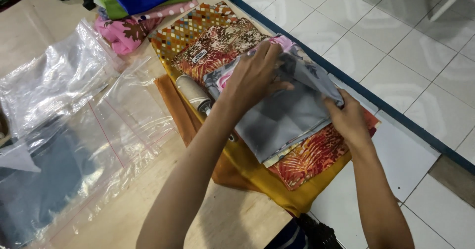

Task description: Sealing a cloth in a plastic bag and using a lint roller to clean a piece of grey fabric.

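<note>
A folded grey cloth (287,118) with a pink flower print lies on top of a stack of patterned fabrics (307,157) on a wooden table (232,219). My left hand (255,73) presses flat on the cloth's far part, fingers curled over its folded edge. My right hand (349,118) pinches the cloth's right corner. Under it sit red-orange leaf-print fabric, mustard cloth (277,189) and brown batik (213,48).
Clear zip plastic bags (89,125) cover the table's left side, one over dark cloth. A small pale roll (194,93) lies beside the stack. Pink, green and blue folded fabrics (133,11) are piled at the far end. White floor tiles (396,41) lie to the right.
</note>
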